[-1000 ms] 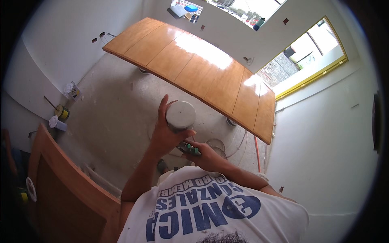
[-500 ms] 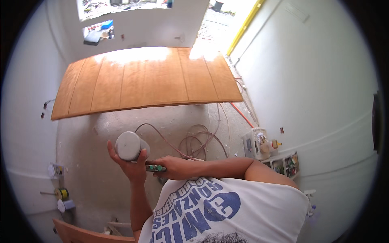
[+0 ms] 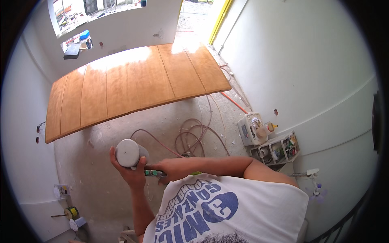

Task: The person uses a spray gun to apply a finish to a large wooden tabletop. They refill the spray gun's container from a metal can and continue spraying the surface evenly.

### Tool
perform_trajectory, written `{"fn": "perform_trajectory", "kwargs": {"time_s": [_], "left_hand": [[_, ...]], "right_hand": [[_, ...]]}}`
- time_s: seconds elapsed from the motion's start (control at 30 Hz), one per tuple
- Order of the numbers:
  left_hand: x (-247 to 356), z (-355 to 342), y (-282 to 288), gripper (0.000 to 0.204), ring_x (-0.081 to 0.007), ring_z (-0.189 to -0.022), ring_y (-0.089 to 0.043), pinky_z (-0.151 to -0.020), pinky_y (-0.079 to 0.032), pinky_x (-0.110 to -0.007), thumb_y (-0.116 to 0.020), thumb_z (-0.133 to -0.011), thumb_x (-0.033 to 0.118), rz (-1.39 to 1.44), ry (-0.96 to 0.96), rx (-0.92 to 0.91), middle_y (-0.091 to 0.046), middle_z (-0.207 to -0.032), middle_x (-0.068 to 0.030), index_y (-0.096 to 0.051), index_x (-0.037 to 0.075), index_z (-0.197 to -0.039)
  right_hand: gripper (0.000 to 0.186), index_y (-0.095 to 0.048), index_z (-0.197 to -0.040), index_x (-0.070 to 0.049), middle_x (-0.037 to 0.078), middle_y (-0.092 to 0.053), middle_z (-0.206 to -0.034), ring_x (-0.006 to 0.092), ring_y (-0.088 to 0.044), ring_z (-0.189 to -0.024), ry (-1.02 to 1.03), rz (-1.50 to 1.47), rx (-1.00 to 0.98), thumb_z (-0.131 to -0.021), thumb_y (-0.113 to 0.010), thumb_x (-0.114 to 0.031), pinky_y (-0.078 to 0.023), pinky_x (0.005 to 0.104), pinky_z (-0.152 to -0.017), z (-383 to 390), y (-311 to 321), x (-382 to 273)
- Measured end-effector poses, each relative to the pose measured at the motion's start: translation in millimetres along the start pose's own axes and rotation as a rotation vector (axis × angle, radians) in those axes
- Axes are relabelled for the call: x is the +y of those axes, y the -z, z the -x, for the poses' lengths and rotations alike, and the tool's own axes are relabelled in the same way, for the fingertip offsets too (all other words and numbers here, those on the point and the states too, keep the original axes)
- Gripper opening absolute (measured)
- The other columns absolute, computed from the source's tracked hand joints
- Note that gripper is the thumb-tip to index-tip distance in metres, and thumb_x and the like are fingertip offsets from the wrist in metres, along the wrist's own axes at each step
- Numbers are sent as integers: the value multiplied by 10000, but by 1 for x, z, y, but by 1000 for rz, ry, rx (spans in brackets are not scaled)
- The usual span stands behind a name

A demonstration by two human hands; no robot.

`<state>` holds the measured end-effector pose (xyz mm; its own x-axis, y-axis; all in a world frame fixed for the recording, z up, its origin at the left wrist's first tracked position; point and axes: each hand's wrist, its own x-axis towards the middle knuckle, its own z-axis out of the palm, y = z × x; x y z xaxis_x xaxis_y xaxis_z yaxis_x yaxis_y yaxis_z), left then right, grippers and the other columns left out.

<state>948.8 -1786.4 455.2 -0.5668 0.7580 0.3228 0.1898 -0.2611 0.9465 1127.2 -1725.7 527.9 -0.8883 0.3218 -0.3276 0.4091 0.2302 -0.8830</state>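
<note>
A spray gun with a pale grey cup (image 3: 128, 153) is held between my hands, in front of my chest at lower centre. My left hand (image 3: 133, 174) is closed around the cup's side, thumb and fingers on opposite sides. My right hand (image 3: 172, 169) wraps the gun's handle, next to the green knobs (image 3: 151, 173); much of the gun's body is hidden. Beyond them lies a large varnished wooden panel (image 3: 121, 91), raised off the floor, glossy along its far side. My hands are apart from it.
A reddish hose (image 3: 194, 141) lies coiled on the concrete floor (image 3: 101, 162). To the right stand a white bin (image 3: 248, 128) and a divided crate (image 3: 277, 150) by the wall. A yellow-sided spool (image 3: 72, 212) is at lower left. A yellow-framed doorway (image 3: 221, 20) opens at the back.
My view has turned, so the panel and bin shift left and the panel appears more tilted. Both hands keep the same hold on the spray gun.
</note>
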Motion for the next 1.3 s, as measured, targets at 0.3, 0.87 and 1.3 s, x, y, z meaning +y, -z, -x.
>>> {"fn": "perform_trajectory", "kwargs": {"time_s": [0.3, 0.87, 1.3], "left_hand": [[-9, -2, 45, 877, -334, -1498, -329, -1224, -249, -476, -743, -942, 338, -100, 96, -1, -338, -1604, -203, -231, 58, -1597], [57, 92, 137, 474, -350, -1266, -587, -1064, -459, -441, -857, -807, 232, 691, 10, -920, -653, -1304, -179, -715, 43, -1218], [-64, 89, 38, 417, -328, -1112, -651, -944, -509, -432, -632, -980, 246, -270, 294, -962, -680, -1221, -158, -620, 63, -1354]], "right_hand": [[526, -531, -1395, -4, 304, -689, -1091, 454, -667, -1034, -118, 17, 184, -940, -675, -226, -500, 470, -887, -48, -17, 37], [337, -661, -1115, -23, 21, -688, -915, 100, -603, -642, -295, -193, 384, -930, -761, -286, -513, 282, -530, -34, 35, 32], [385, -636, -1242, -10, 26, -646, -847, 90, -571, -680, -265, -163, 294, -947, -737, -237, -496, 293, -583, -33, -3, 4]]}}
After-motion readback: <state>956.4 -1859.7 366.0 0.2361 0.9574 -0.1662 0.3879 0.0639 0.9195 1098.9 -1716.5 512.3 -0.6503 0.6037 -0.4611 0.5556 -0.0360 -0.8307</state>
